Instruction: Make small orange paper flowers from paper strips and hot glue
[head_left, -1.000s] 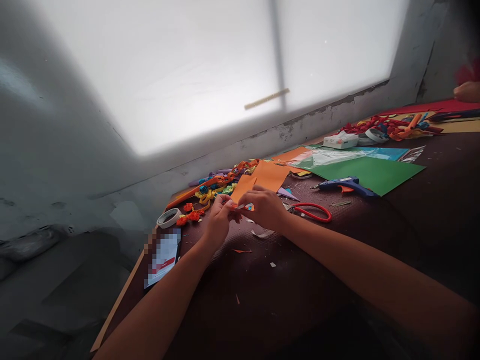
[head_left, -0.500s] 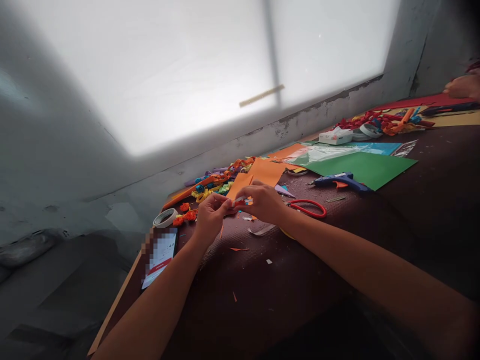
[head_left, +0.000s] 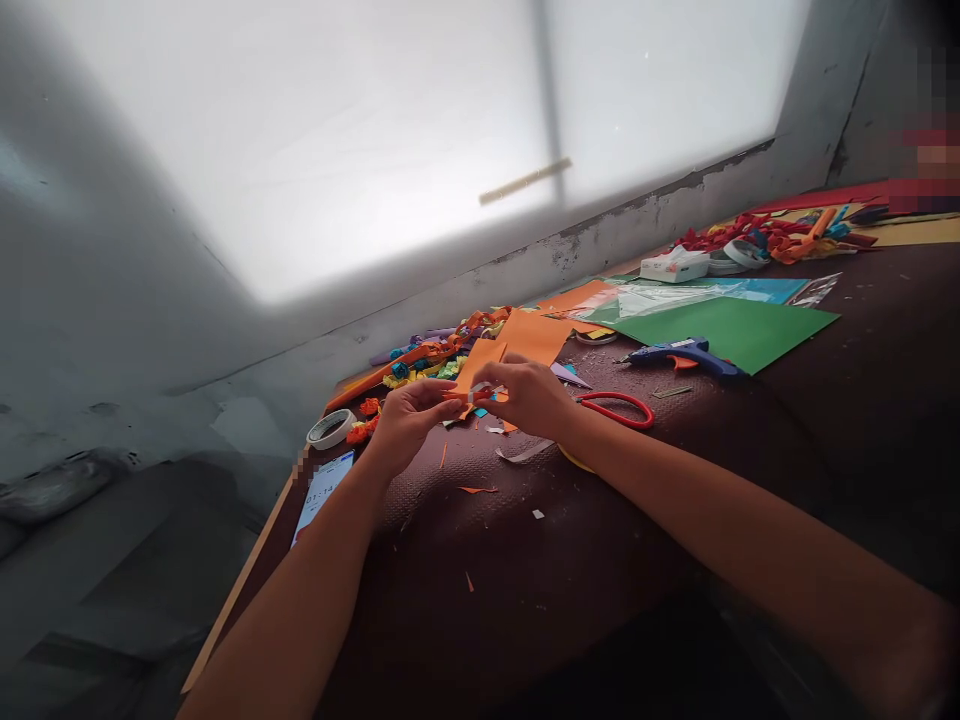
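Note:
My left hand [head_left: 409, 425] pinches one end of a small orange-red piece of paper [head_left: 463, 396] between thumb and fingertips. My right hand [head_left: 534, 400] has its fingers curled round the other end, where a narrow whitish strip shows against the red. What exactly the right fingertips grip is partly hidden. Directly behind the hands lie folded orange paper sheets [head_left: 534, 337]. Red-handled scissors [head_left: 621, 408] rest on the table just right of my right wrist, their blades hidden. Orange crepe-paper pieces [head_left: 363, 431] lie left of my left hand.
A tape roll [head_left: 331, 429] and a phone [head_left: 322, 492] lie at the table's left edge. A blue glue gun [head_left: 686, 353] rests by a green sheet [head_left: 739, 330]. Coloured paper flowers and strips [head_left: 420, 365] are heaped along the wall. Another person, blurred out, is at far right.
My left hand has shifted left, a little away from my right hand, so more of the orange-red paper shows between them. The right hand stays nearly in place.

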